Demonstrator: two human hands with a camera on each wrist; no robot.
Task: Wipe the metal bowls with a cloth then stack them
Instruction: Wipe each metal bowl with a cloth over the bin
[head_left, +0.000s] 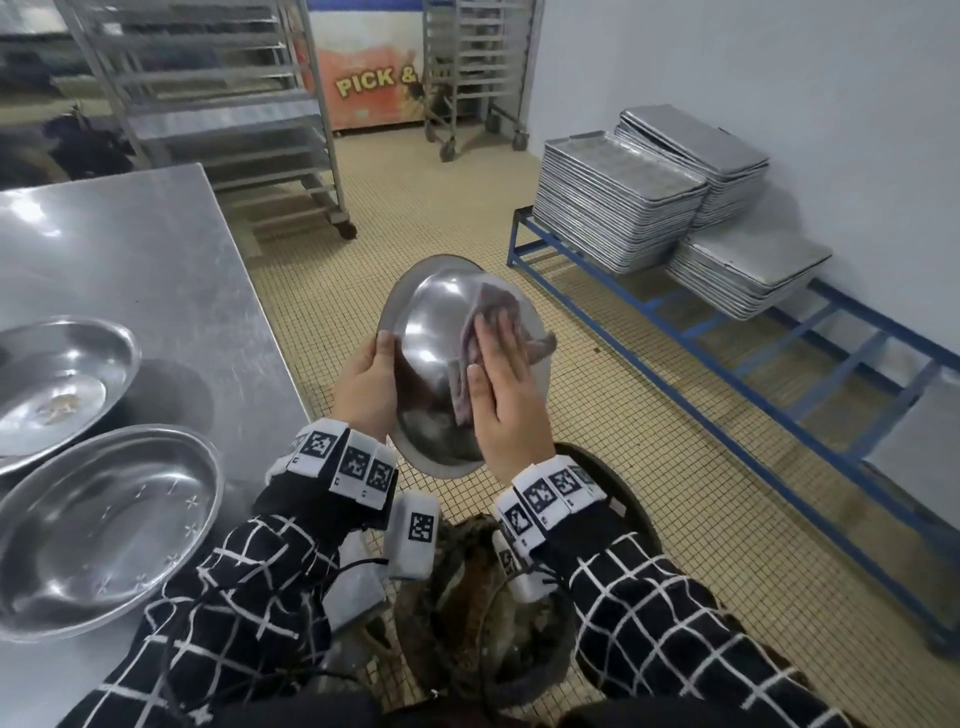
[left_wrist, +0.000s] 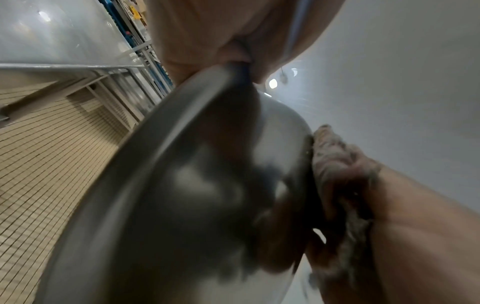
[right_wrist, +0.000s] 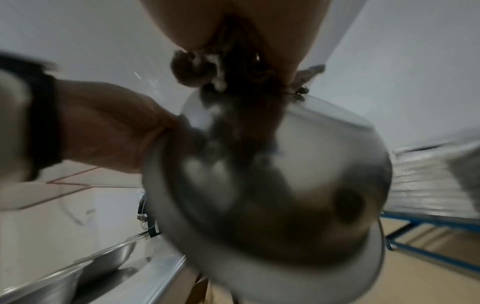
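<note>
A metal bowl (head_left: 431, 332) is held upside down over the tiled floor, its rounded underside facing me. My left hand (head_left: 369, 384) grips its left rim, thumb on the outside. My right hand (head_left: 506, 395) lies flat on a greyish-purple cloth (head_left: 488, 317) and presses it against the bowl's underside. The left wrist view shows the bowl (left_wrist: 182, 185) with the cloth (left_wrist: 335, 164) at its right. In the right wrist view the bowl (right_wrist: 285, 185) fills the middle, the cloth (right_wrist: 207, 70) above it. Two more metal bowls (head_left: 104, 525) (head_left: 57, 379) sit upright on the steel table.
The steel table (head_left: 156, 270) lies to my left. Stacks of metal trays (head_left: 623, 208) rest on a blue frame (head_left: 779, 374) along the right wall. Wheeled racks (head_left: 234, 114) stand at the back. A dark round bin (head_left: 618, 519) sits under my hands.
</note>
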